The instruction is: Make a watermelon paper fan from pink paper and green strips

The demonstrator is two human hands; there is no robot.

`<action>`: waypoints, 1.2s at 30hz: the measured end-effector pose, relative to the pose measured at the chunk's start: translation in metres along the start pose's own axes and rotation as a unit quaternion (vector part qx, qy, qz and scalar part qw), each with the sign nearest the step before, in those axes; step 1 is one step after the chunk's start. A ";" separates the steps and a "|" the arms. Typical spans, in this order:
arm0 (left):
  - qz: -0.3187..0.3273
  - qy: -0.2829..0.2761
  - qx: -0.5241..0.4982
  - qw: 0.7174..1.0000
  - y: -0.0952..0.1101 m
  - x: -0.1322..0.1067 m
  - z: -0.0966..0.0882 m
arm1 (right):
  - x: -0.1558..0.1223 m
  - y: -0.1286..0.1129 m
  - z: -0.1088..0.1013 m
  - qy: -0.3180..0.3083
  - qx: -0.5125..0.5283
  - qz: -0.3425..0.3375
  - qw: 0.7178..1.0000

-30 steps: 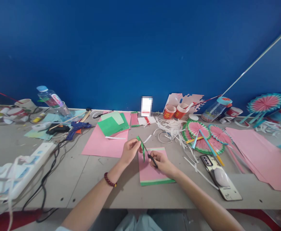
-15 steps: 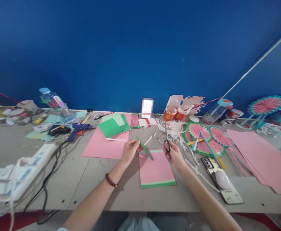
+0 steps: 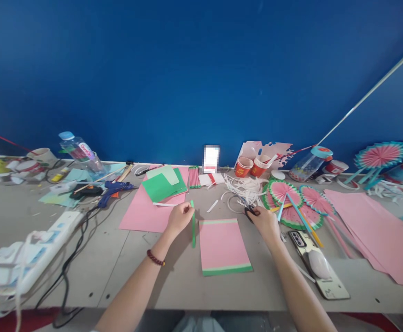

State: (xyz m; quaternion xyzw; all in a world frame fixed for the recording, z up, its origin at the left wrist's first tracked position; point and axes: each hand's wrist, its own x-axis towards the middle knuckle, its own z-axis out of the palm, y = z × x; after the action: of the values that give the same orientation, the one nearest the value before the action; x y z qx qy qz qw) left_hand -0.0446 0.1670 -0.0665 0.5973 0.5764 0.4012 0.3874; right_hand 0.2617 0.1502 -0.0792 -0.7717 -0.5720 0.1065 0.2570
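Note:
Pinched in my left hand (image 3: 180,218) is a narrow green paper strip (image 3: 193,230), hanging just left of the pink sheet. My right hand (image 3: 266,223) is closed on the black handles of a pair of scissors (image 3: 248,210), low beside the tangle of white paper strips (image 3: 244,185). Between my hands lies a pink paper sheet (image 3: 224,244) with a pale green band along its far edge and pale and dark green bands along its near edge. Green paper pieces (image 3: 161,188) rest on a larger pink sheet (image 3: 135,216) behind my left hand.
Folded paper fans (image 3: 286,193) lie to the right, near a phone (image 3: 301,240) with a white mouse (image 3: 319,264) on it. Red paper cups (image 3: 243,167) stand by the blue wall. At left are a glue gun (image 3: 114,191) and a power strip (image 3: 45,249).
My right hand has moved right with the scissors, down toward the white strips. My left hand has shifted left, and the green strip now hangs upright, off the pink sheet.

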 end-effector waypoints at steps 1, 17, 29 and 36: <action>0.010 0.009 0.019 1.000 0.001 0.000 -0.001 | 0.000 0.000 -0.001 0.002 -0.010 -0.003 1.000; 0.172 0.044 0.303 0.936 -0.017 0.008 -0.003 | 0.007 0.019 0.007 0.054 -0.005 -0.068 0.996; 0.209 0.083 0.228 0.947 -0.015 0.007 -0.002 | -0.008 -0.013 0.005 -0.006 -0.048 -0.250 0.967; 0.234 0.048 0.189 0.953 -0.004 -0.003 0.006 | -0.008 -0.016 0.009 -0.034 0.163 -0.193 0.967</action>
State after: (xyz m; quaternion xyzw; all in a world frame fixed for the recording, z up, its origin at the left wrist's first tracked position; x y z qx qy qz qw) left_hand -0.0404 0.1641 -0.0731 0.7578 0.5035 0.3924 0.1349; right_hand 0.2417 0.1484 -0.0798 -0.5901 -0.6936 0.1726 0.3754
